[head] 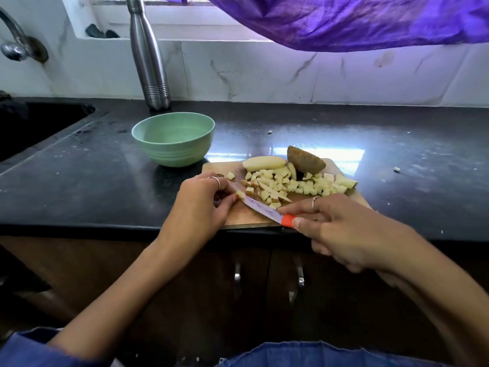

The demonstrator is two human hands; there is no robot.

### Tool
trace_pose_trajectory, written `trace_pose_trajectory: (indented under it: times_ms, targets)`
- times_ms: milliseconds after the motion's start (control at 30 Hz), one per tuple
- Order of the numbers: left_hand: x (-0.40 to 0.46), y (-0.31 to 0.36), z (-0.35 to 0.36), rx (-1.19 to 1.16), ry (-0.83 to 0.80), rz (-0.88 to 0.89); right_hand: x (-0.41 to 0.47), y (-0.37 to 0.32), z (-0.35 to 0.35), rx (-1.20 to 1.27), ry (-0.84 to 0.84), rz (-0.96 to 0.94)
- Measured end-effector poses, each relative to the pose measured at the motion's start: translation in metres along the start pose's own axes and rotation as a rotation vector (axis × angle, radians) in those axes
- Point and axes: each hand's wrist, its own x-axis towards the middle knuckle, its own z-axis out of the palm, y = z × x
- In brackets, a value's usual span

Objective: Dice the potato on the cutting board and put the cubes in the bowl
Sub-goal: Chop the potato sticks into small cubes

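Small potato piece (240, 194) pinched by left hand (203, 200) fingertips at near-left part of cutting board (246, 215). Knife (264, 209) held by right hand (341, 229), fingers curled round orange handle, index finger laid along blade spine. Blade long axis is run from near-right handle to far-left tip, tip touching pinched piece. Cube pile (296, 185) lies right of fingers. Uncut halves (305, 160) lie at far edge. Bowl (173, 140) seen without cubes, far-left of board, nearer left hand.

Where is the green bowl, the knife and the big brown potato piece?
green bowl (148, 148): head view, on its outer front wall.
knife (260, 207): head view, middle of the blade.
brown potato piece (305, 160): head view, on its skin.
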Motion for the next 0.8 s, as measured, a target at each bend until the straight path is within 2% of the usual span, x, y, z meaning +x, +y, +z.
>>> trace_pose_trajectory:
  times_ms: [167, 333, 467, 533, 700, 800]
  targets:
    - [0.008, 0.000, 0.007, 0.032, -0.024, -0.010, -0.003, 0.009, -0.013, -0.149, 0.052, -0.122]
    - [0.015, 0.003, 0.012, 0.027, -0.078, -0.022, -0.002, 0.019, -0.019, -0.137, 0.112, -0.156]
    - [0.019, 0.008, 0.010, 0.026, -0.056, -0.009, -0.004, 0.023, -0.027, -0.090, 0.169, -0.151]
    - [0.023, 0.013, 0.008, 0.029, -0.079, 0.038, -0.005, 0.025, -0.030, -0.054, 0.199, -0.151]
    - [0.032, 0.031, 0.008, 0.050, -0.255, 0.261, -0.006, 0.033, -0.034, 0.036, 0.288, -0.151]
    - [0.038, 0.040, 0.011, 0.083, -0.355, 0.316, -0.007, 0.036, -0.038, 0.149, 0.331, -0.152]
